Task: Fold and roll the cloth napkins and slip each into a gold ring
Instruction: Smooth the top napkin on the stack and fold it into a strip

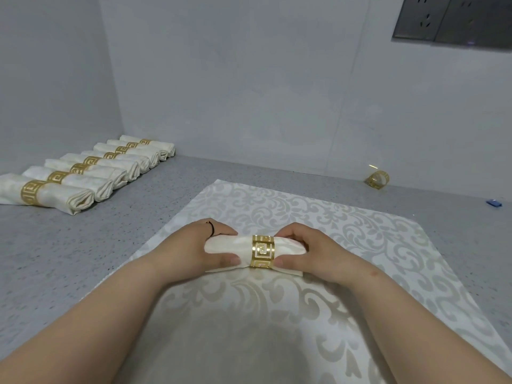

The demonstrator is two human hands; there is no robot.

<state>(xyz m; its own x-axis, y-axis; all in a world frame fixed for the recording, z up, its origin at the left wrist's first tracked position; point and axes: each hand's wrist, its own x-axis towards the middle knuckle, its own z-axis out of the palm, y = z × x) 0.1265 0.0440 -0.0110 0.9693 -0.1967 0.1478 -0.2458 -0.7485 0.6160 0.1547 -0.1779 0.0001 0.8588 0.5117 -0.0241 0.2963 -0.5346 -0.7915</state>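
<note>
Head view: rolled napkin (256,252) lies on patterned cloth (360,245) at counter (69,259) centre, gold ring (262,252) around its middle | left hand (194,246) fingers curl round napkin's left end | right hand (310,252) fingers grip right end | finished rolls (83,173) along far-left edge | spare ring (378,179) at far-right edge.

Rolled napkin (256,252) ends hidden under hands, nearest finished roll (41,194) cut by left edge, wall sockets (454,19) cropped

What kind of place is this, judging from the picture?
Probably a kitchen or catering prep counter: a grey speckled stone worktop, glossy white wall panels with a steel socket plate, and a row of ringed napkins.
</note>
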